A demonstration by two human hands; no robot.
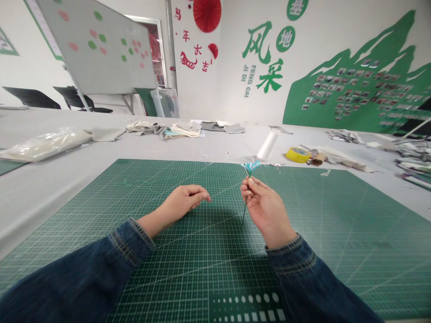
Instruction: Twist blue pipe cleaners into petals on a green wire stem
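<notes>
My right hand [266,207] pinches a small blue craft flower [251,167] between thumb and fingertips, just below its bloom. Its petals look light blue and flare upward. A thin dark stem [244,211] runs down below the hand toward the mat. To the left, my left hand [186,198] hovers low over the green cutting mat [202,251]. Its fingers are loosely bent toward the right, with the thumb a little apart, and nothing shows in them. A gap of bare mat lies between the two hands.
Beyond the mat's far edge stand a white cone of thread [268,146] and a roll of yellow tape [298,154]. Folded cloth pieces [185,129] lie along the back. A plastic-wrapped bundle [47,144] rests at left, and fabric scraps [412,157] at right.
</notes>
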